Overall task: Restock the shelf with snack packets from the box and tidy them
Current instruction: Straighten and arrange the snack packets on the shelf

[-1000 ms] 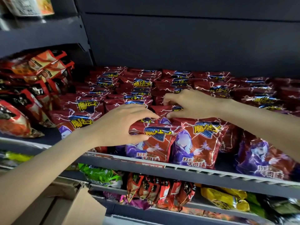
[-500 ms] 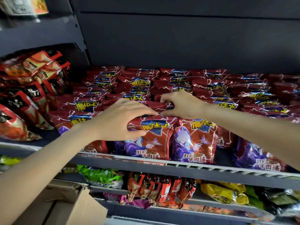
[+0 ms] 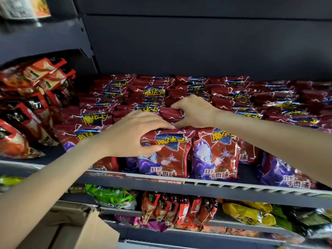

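Tidying step: my left hand (image 3: 133, 135) grips the red-and-purple snack packet (image 3: 164, 153) at the shelf (image 3: 206, 185) front edge; right hand (image 3: 193, 112) pinches a red packet (image 3: 170, 114) behind. Next, I judge: seat both upright.

Head view, close, angled down onto shelf (image 3: 233, 184) front.

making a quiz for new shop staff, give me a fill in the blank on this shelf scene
1. The left hand grips the top of a front-row red packet whose lower half is ____.
2. The right hand holds a packet in the row ____ it.
3. The cardboard box sits at the lower ____ of the view.
4. The packet on the shelf below is ____.

Missing words: purple; behind; left; green
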Action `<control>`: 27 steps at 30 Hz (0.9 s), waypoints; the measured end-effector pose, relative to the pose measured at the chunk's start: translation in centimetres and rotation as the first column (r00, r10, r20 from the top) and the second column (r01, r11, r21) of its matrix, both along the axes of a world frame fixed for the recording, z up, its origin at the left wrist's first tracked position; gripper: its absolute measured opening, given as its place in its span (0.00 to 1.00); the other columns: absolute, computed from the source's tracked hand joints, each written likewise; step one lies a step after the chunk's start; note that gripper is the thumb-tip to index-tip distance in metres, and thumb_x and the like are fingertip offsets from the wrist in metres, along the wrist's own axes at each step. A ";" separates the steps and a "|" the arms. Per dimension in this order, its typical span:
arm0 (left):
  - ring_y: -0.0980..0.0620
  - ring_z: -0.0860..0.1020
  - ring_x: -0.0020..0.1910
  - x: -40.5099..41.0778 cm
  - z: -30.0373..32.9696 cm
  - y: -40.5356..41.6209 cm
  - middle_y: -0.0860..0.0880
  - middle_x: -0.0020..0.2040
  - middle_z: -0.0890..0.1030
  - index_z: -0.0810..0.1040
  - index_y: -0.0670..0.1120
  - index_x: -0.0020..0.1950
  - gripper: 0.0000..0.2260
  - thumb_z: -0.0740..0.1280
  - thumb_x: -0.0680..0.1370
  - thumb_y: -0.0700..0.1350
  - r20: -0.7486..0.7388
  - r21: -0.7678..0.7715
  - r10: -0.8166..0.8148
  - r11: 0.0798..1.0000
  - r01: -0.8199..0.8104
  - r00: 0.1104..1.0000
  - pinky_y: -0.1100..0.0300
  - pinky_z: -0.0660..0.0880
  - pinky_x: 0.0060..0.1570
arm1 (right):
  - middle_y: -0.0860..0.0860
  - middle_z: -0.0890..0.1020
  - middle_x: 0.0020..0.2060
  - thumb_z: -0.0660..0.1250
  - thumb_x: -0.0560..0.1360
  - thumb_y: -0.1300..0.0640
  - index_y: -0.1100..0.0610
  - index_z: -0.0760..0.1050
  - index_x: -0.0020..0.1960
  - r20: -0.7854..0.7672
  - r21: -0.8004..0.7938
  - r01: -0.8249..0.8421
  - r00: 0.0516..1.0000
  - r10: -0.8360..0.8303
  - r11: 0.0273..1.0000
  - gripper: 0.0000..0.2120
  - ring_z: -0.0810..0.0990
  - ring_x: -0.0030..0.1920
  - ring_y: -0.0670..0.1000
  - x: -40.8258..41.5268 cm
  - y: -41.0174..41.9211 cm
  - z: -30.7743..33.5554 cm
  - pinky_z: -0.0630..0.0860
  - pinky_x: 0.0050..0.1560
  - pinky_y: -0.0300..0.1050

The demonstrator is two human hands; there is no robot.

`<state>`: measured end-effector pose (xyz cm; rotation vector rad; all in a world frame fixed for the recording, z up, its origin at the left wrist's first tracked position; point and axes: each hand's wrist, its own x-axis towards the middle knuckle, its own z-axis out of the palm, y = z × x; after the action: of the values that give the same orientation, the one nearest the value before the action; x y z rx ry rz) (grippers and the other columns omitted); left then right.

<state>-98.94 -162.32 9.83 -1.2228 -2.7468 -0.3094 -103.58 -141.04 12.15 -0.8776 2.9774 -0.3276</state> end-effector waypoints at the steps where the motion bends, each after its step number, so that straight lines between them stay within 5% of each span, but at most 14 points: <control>1: 0.62 0.62 0.69 0.0 -0.1 0.0 0.61 0.68 0.69 0.64 0.62 0.71 0.25 0.59 0.74 0.64 -0.010 -0.002 0.000 1.000 0.000 1.000 0.58 0.54 0.68 | 0.43 0.71 0.30 0.74 0.69 0.48 0.53 0.73 0.41 -0.008 0.018 -0.006 1.000 0.006 1.000 0.12 0.72 0.34 0.49 -0.1 -0.1 0.1 0.71 0.39 0.48; 5: 0.64 0.57 0.69 0.1 -0.1 0.1 0.58 0.72 0.62 0.66 0.61 0.70 0.25 0.60 0.73 0.63 -0.040 0.037 0.001 0.999 0.000 0.999 0.54 0.55 0.68 | 0.44 0.75 0.35 0.74 0.69 0.48 0.55 0.78 0.53 0.006 0.066 -0.023 1.000 0.023 0.998 0.16 0.76 0.42 0.50 0.0 -0.3 0.5 0.73 0.43 0.47; 8: 0.61 0.52 0.72 0.2 0.1 0.2 0.57 0.76 0.52 0.65 0.63 0.69 0.26 0.59 0.71 0.65 -0.031 0.028 0.029 0.999 -0.028 0.999 0.53 0.53 0.69 | 0.51 0.82 0.48 0.75 0.67 0.46 0.56 0.78 0.57 0.001 0.003 0.002 1.000 -0.002 1.000 0.22 0.78 0.48 0.50 0.0 0.9 1.8 0.75 0.51 0.47; 12: 0.69 0.47 0.68 0.2 0.5 0.3 0.64 0.70 0.58 0.60 0.66 0.70 0.28 0.56 0.70 0.67 0.041 -0.057 0.066 0.996 -0.064 0.997 0.56 0.49 0.68 | 0.49 0.84 0.46 0.76 0.68 0.53 0.53 0.80 0.55 0.011 0.009 0.016 1.000 -0.016 1.000 0.16 0.80 0.47 0.49 0.2 1.9 1.7 0.76 0.50 0.46; 19: 0.58 0.62 0.69 0.1 0.9 0.9 0.58 0.71 0.63 0.64 0.61 0.71 0.29 0.52 0.72 0.69 -0.052 -0.040 0.070 0.997 -0.072 0.996 0.60 0.57 0.64 | 0.48 0.84 0.46 0.75 0.69 0.52 0.53 0.79 0.56 -0.030 -0.001 0.027 0.999 -0.027 1.000 0.16 0.79 0.47 0.48 -0.3 1.5 0.7 0.76 0.52 0.45; 27: 0.57 0.68 0.66 1.0 2.3 5.1 0.57 0.68 0.70 0.68 0.56 0.70 0.29 0.55 0.73 0.66 -0.192 -0.003 0.017 1.000 -0.018 0.981 0.59 0.62 0.62 | 0.46 0.83 0.46 0.72 0.73 0.57 0.54 0.80 0.53 0.026 -0.421 0.094 0.995 -0.092 0.902 0.09 0.81 0.46 0.39 2.5 9.1 5.1 0.75 0.54 0.31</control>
<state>-97.94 -157.25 12.16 -1.1627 -2.5934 -0.1732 -101.08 -131.90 17.28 -0.7503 2.9952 -1.0076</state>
